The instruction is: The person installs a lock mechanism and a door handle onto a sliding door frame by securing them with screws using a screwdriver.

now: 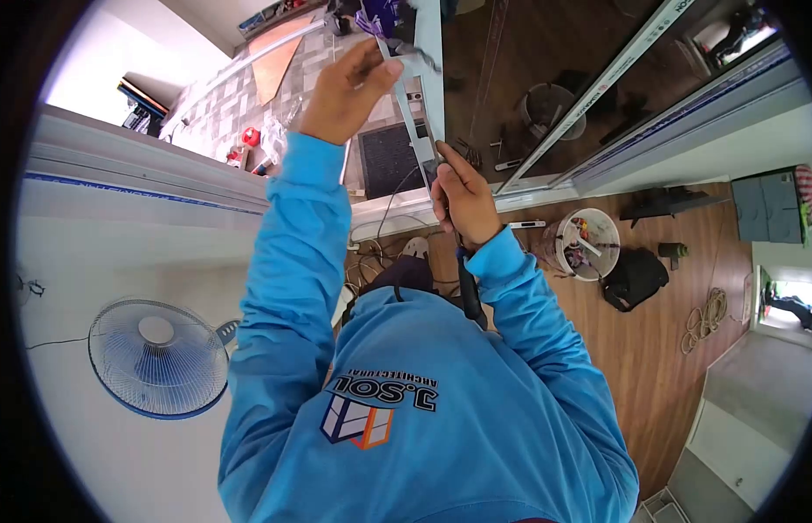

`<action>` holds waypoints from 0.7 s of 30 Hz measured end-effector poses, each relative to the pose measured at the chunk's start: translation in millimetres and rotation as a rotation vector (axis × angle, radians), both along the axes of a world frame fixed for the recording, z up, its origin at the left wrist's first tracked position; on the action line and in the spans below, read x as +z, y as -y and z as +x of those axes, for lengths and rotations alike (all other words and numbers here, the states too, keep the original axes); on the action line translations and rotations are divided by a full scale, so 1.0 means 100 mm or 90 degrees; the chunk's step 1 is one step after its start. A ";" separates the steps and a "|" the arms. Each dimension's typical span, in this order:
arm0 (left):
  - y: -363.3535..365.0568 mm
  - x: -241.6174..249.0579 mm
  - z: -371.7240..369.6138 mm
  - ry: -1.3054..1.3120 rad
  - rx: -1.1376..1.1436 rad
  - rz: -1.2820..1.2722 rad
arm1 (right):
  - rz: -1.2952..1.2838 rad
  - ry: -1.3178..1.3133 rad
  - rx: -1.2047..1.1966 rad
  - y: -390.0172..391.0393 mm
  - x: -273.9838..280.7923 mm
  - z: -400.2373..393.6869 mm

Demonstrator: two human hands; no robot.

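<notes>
My left hand [349, 91] is raised at the edge of a white door frame [430, 96], fingers curled and thumb bent in. A dark, limp strip [416, 56] trails right by its fingertips; I cannot tell what that hand pinches. Lower down the same frame, my right hand [463, 199] is closed around a thin, grey, flat-bladed tool [433, 150], its index finger stretched along it against the frame. Next to the frame on the right is a dark glass panel [528, 52].
On the wooden floor to the right stand a bucket [589, 246] of odds and ends, a black bag [634, 279] and a coiled rope [705, 321]. A fan [158, 357] is at the left. Cables [371, 253] lie near my feet. Beyond the opening is a dark mat [390, 161].
</notes>
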State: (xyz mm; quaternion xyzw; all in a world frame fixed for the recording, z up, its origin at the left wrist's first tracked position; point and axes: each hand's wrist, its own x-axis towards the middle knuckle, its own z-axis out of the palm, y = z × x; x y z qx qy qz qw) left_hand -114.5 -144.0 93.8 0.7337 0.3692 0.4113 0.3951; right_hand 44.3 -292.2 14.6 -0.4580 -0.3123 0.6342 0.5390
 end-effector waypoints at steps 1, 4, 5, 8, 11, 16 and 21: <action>0.07 0.00 0.03 0.083 -0.064 -0.017 | 0.004 -0.001 0.000 0.03 0.01 -0.03; 0.05 -0.25 -0.05 -0.019 -0.020 0.048 | 0.020 -0.015 -0.016 0.00 0.11 -0.07; 0.07 -0.30 -0.04 -0.021 -0.001 0.039 | -0.012 -0.042 -0.023 0.00 0.15 -0.10; 0.10 -0.43 -0.03 -0.069 0.043 0.104 | -0.070 -0.088 -0.043 0.02 0.15 -0.23; 0.07 -0.61 -0.01 -0.203 0.072 0.168 | -0.145 -0.054 -0.084 0.12 -0.10 -0.24; -0.12 -0.98 0.01 -0.158 0.081 0.155 | -0.167 -0.081 -0.145 0.58 -0.19 0.05; 0.02 -0.92 0.10 -0.216 0.164 0.263 | -0.247 -0.324 -0.438 1.50 -0.51 0.40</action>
